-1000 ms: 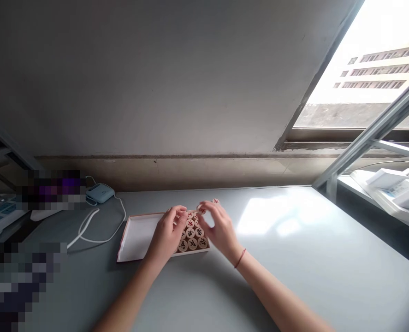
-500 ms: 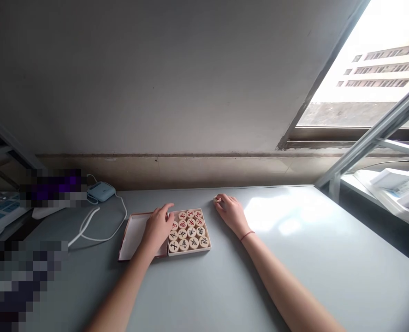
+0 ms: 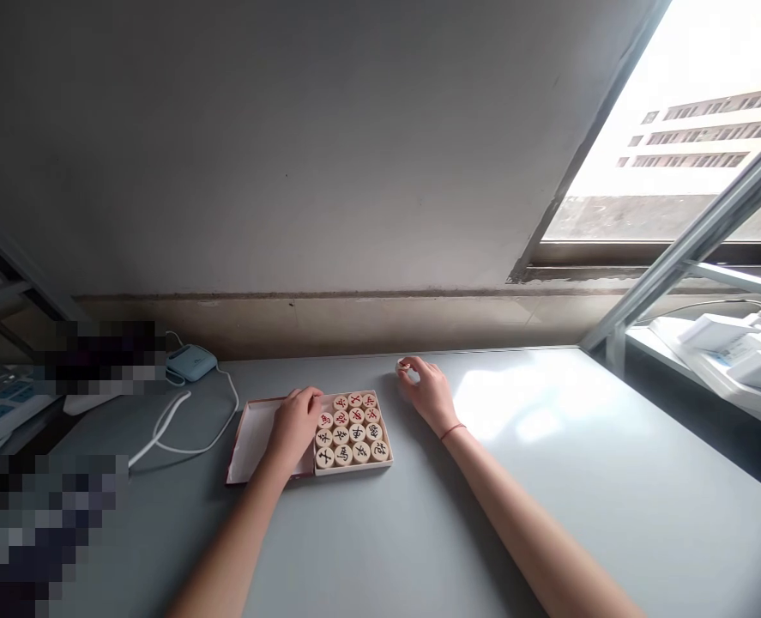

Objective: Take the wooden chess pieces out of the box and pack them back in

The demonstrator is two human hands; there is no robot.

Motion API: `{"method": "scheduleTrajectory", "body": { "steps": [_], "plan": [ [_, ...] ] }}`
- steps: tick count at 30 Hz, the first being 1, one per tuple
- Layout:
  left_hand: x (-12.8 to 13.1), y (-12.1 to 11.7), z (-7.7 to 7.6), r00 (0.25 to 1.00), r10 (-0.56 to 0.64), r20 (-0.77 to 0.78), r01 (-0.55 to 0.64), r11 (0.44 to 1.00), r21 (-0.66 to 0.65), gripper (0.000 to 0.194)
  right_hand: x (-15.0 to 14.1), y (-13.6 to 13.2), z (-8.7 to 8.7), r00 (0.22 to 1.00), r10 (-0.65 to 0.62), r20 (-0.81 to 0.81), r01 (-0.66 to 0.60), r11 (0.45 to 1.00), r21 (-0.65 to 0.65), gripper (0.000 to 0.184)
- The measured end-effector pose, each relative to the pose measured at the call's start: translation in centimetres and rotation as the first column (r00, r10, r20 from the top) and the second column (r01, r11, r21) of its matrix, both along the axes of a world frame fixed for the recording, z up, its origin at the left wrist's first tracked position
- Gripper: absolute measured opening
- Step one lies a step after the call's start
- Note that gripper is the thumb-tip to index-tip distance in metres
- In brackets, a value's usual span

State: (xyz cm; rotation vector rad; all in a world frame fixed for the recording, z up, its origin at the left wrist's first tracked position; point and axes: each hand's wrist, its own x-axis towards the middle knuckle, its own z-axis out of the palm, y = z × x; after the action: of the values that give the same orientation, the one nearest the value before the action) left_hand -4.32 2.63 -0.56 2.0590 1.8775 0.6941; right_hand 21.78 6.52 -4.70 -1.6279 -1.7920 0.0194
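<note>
Round Chinese chess pieces with red and black characters fill most of a shallow box, red ones at the back and black ones in front. My left hand rests over the box's back left corner, fingers curled together; whatever is under the fingertips is hidden. To the left, the box's lid lies with its pale inside up, partly covered by that hand. Farther right, near the back of the table, my right hand pinches a single Chinese chess piece between thumb and index finger.
A light blue device with a white cable sits at the back left of the grey table. The wall rises behind. A metal frame post and white boxes stand at the right.
My left hand's spread fingers have drawn together over the box corner. My right hand's fingers have arched up slightly around the piece, showing more of it. The camera view has shifted slightly.
</note>
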Motion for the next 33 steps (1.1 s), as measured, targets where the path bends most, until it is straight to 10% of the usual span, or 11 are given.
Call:
{"method": "scheduleTrajectory", "body": {
  "steps": [22, 33],
  "plan": [
    [2.7, -2.1, 1.6, 0.937, 0.050, -0.345, -0.021, 0.996, 0.087, 0.038, -1.5, -1.1, 0.6, 0.999, 0.016, 0.033, -0.020, 0.990, 0.140, 0.032],
    [3.5, -2.2, 1.6, 0.985, -0.014, -0.169, 0.023, 0.998, 0.052, 0.020, -4.5, -4.1, 3.2, 0.970, 0.241, -0.038, -0.222, 0.937, 0.269, 0.024]
  ]
}}
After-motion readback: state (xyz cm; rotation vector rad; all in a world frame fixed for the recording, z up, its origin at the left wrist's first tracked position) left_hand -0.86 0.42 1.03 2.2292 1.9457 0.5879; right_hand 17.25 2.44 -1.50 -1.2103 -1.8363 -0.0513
